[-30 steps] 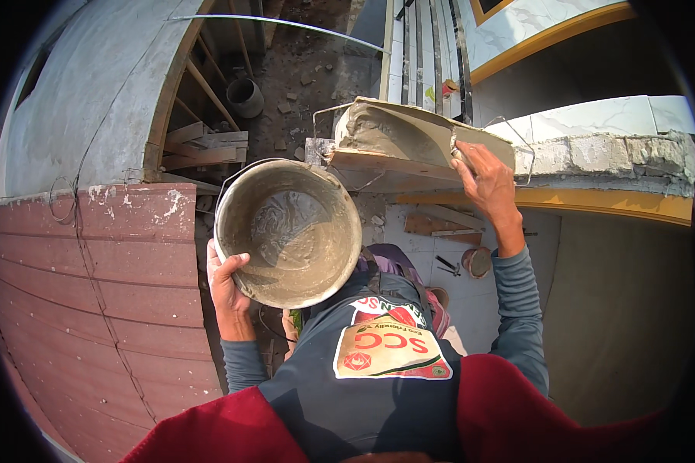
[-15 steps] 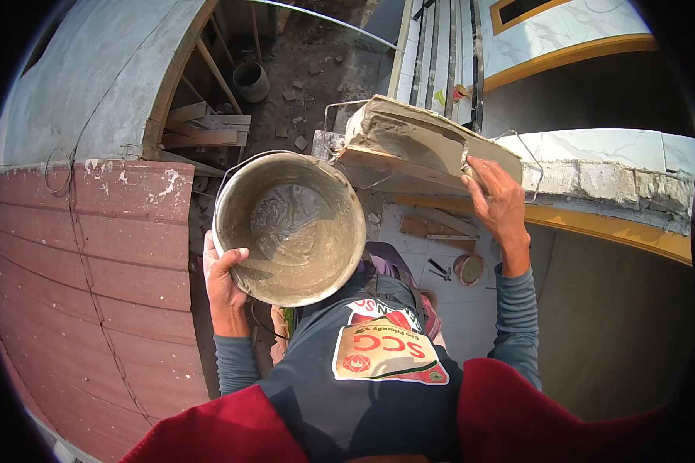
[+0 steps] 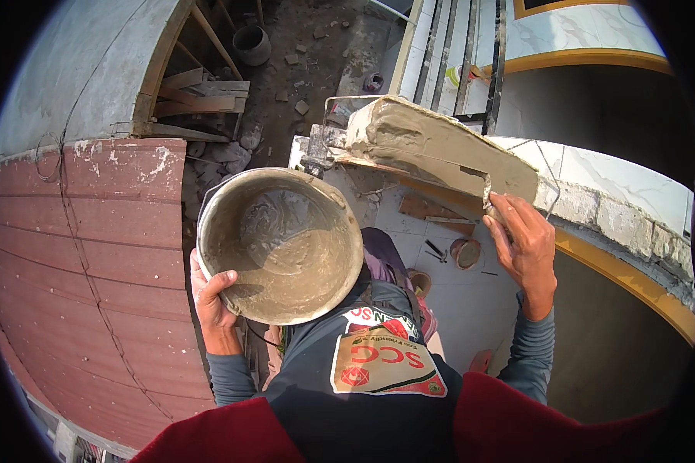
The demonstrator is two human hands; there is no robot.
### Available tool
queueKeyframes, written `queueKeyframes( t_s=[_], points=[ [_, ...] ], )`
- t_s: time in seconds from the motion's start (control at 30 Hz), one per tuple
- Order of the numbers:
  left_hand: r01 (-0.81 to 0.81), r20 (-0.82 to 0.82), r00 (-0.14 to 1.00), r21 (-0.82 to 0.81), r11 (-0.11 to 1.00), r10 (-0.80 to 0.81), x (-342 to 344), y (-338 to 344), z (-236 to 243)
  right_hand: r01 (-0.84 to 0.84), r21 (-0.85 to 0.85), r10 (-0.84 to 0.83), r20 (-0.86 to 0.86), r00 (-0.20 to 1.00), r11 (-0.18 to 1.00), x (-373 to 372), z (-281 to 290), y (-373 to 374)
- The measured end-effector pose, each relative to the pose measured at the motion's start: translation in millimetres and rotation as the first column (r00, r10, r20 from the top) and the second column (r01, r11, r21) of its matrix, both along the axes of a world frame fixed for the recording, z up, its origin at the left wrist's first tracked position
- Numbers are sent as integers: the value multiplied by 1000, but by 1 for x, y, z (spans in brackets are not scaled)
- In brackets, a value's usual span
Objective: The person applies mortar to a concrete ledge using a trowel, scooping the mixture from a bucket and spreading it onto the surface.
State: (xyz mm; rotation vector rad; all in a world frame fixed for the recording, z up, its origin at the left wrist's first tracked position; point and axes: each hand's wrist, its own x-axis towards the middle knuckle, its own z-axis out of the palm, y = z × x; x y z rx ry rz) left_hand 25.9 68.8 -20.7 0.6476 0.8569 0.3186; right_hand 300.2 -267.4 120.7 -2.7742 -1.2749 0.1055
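Trowel, 1: handle gripped by right hand, at near edge of mortar-topped ledge; ledge's long axis left to right, ahead-left of that hand, the nearer. Bucket, 1: clasped by left hand, off ledge's left end.

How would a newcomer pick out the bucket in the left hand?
Find the maroon ridged sheeting along the left side. Just right of it, the left hand grips the rim of a wide round bucket. Unlike the dark bucket on the ground farther off, it is hand-held, with wet brownish mix showing inside.
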Motion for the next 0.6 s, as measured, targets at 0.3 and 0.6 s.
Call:
queueKeyframes(
  t_s=[0.3, 0.6],
  points=[
    [-41, -127, 991, 14, 999, 43, 7, -2, 5, -36, -113, 27, -78, 997, 993, 15, 18, 13],
    [-53, -181, 982, -6, 999, 51, 4, 1, 1, -54, -225, 30, -108, 994, 973, 27, 41, 35]
  ],
)
